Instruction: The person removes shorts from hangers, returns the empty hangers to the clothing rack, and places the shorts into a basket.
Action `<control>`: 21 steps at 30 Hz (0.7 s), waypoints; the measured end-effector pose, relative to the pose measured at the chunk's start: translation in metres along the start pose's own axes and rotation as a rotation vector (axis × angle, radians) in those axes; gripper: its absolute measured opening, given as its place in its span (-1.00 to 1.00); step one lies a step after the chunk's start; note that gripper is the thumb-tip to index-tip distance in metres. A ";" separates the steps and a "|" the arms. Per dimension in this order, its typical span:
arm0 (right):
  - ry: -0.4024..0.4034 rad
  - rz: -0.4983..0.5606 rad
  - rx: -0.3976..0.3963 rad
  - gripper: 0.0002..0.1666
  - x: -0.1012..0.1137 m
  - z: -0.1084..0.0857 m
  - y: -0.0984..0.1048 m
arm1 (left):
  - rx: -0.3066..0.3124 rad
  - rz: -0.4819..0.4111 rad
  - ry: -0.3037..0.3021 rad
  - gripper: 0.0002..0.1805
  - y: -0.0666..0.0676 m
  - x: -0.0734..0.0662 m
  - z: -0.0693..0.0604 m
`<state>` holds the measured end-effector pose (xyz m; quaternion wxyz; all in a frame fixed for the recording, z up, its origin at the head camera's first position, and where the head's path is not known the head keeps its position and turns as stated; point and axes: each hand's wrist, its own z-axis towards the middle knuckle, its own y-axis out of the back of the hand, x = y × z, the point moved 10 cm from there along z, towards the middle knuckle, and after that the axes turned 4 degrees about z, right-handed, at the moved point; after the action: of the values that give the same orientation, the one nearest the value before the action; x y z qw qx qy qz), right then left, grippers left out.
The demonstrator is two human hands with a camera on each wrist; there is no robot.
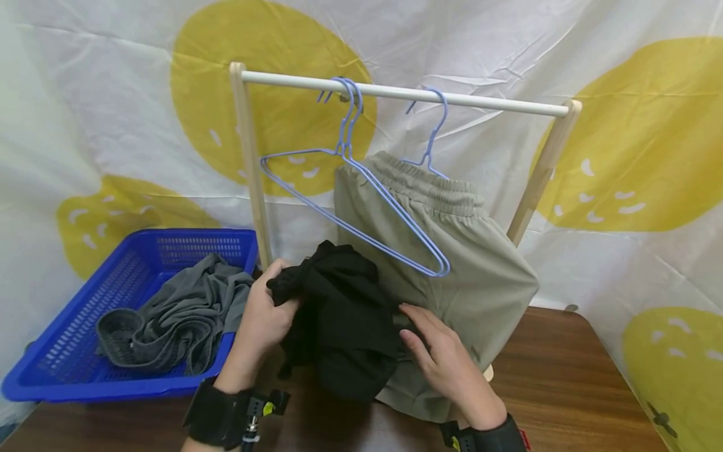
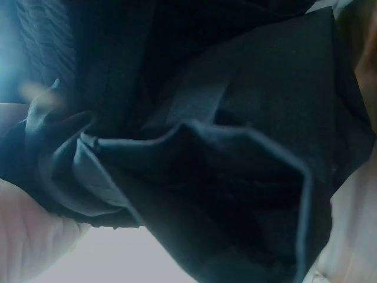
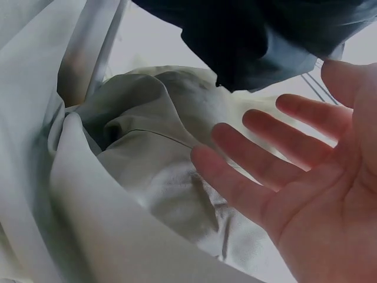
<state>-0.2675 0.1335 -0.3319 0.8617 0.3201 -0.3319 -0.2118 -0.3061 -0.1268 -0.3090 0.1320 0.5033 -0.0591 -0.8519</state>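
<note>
My left hand (image 1: 270, 317) grips a bunched black garment (image 1: 350, 320) by its upper left part, above the table. In the left wrist view, the black cloth (image 2: 271, 112) fills most of the picture, with a gathered band at upper left and an open fold below. My right hand (image 1: 443, 358), fingers extended, is at the garment's right side, in front of hanging grey-green shorts (image 1: 457, 251). From the right wrist, my right palm (image 3: 318, 218) shows with fingers spread and nothing held; the black cloth hangs just above the fingers.
Two bare blue hangers (image 1: 341, 148) hang from the white rail (image 1: 497, 103) of a wooden-sided rack. A third hanger (image 1: 435, 129) carries the grey-green shorts. To the left, a blue basket (image 1: 45, 392) holds a dark grey garment (image 1: 181, 307). Brown tabletop (image 1: 565, 370) extends right.
</note>
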 end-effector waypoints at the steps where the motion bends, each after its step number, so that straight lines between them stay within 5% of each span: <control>1: 0.007 0.000 -0.007 -0.53 0.000 0.000 0.000 | -0.009 -0.001 0.004 -0.90 0.002 0.000 0.000; 21: 0.028 -0.014 -0.023 -0.50 0.004 0.000 -0.009 | -0.133 -0.103 0.078 -0.83 0.048 -0.013 -0.006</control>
<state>-0.2659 0.1248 -0.3359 0.8684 0.3152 -0.3152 -0.2170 -0.2867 -0.1687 -0.2897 0.1234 0.5284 0.0286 -0.8395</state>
